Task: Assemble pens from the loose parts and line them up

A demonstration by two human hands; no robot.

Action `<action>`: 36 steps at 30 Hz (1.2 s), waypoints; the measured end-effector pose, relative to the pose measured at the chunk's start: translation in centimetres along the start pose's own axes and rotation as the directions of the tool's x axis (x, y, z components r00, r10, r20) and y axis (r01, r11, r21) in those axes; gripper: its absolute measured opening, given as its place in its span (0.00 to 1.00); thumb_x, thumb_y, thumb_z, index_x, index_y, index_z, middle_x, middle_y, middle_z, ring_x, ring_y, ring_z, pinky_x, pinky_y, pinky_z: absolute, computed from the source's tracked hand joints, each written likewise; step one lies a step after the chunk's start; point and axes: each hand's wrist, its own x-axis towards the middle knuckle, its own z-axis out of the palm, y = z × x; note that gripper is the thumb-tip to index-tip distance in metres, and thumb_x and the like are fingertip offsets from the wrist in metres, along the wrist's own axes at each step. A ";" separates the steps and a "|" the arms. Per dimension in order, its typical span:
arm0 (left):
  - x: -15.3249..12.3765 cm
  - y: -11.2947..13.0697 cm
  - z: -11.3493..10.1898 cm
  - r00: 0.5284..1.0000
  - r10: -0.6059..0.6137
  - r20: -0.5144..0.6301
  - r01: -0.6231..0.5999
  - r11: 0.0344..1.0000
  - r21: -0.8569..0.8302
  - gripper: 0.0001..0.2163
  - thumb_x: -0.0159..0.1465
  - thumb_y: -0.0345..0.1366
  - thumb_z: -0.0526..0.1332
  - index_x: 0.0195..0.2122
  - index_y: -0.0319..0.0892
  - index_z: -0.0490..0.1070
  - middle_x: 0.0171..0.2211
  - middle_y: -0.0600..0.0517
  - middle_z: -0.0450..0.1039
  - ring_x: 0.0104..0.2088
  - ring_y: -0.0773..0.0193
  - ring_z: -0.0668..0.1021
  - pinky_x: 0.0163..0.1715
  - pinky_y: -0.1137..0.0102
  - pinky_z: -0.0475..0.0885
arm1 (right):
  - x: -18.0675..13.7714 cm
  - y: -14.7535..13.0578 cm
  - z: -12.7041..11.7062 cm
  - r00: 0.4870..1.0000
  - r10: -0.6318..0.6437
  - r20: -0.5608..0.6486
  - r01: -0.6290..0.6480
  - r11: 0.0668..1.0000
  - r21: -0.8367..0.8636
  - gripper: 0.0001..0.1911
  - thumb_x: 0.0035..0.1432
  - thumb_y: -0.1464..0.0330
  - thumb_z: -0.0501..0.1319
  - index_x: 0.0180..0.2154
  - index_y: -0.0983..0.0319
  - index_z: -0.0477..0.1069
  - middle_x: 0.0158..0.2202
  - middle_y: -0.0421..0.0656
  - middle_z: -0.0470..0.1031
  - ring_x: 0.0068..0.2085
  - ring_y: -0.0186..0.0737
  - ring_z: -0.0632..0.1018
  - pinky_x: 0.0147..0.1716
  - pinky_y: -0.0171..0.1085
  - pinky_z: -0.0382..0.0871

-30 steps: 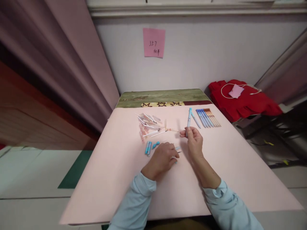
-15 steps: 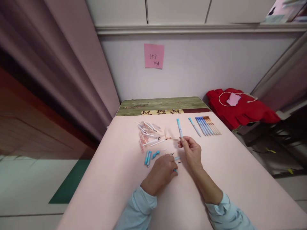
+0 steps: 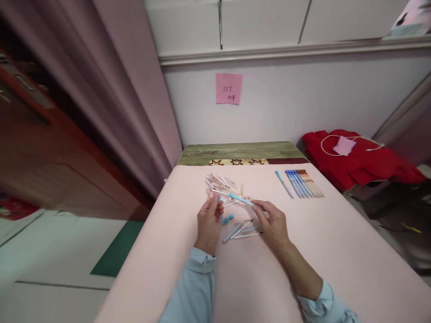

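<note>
Raised over the table, my right hand (image 3: 274,223) grips a light blue pen (image 3: 240,198) near its lower end, with its bright blue end pointing left. My left hand (image 3: 208,224) is closed in a pinch on a small blue pen piece (image 3: 219,198), a short way left of that pen. Small bright blue pen parts (image 3: 228,219) lie between the hands. Just below them are pale blue pen barrels (image 3: 231,233) and white refills (image 3: 247,235) with dark tips. Part of what lies beneath my left hand is hidden.
Beyond my hands is a loose pile of white refills and pinkish pen parts (image 3: 220,181). One blue pen (image 3: 284,184) lies apart, beside a row of blue and brown-topped pens (image 3: 305,184). A red cloth (image 3: 363,163) with a white cable is at the right.
My left hand has lifted from the barrels and refills and moved up and left, now pinching a small blue piece. The pen in my right hand has tipped leftward. The camera view has shifted.
</note>
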 end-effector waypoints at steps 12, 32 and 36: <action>0.0 -1.0 -0.5 0.997 0.073 -0.016 -0.073 0.997 -0.005 0.18 0.53 0.41 0.71 0.42 0.37 0.79 0.28 0.53 0.74 0.27 0.73 0.73 0.28 0.76 0.70 | -0.4 0.3 0.3 0.991 -0.130 0.035 0.134 0.978 -0.162 0.12 0.64 0.61 0.58 0.42 0.55 0.78 0.40 0.44 0.81 0.43 0.46 0.80 0.46 0.45 0.70; -0.5 -0.9 -0.3 0.971 0.239 -0.031 -0.226 0.949 0.218 0.20 0.56 0.46 0.66 0.45 0.39 0.79 0.29 0.52 0.74 0.29 0.69 0.73 0.29 0.73 0.72 | -0.8 0.6 0.7 0.992 -0.101 0.078 0.115 0.973 -0.201 0.14 0.62 0.57 0.61 0.45 0.55 0.77 0.38 0.43 0.82 0.40 0.46 0.79 0.42 0.43 0.71; -0.5 -0.9 -0.3 0.971 0.238 -0.030 -0.228 0.955 0.188 0.22 0.54 0.45 0.68 0.48 0.39 0.77 0.28 0.53 0.73 0.27 0.69 0.73 0.27 0.72 0.72 | -1.0 0.7 0.9 0.983 -0.119 0.137 0.154 0.946 -0.285 0.11 0.60 0.56 0.63 0.38 0.54 0.77 0.34 0.41 0.81 0.37 0.45 0.79 0.38 0.41 0.70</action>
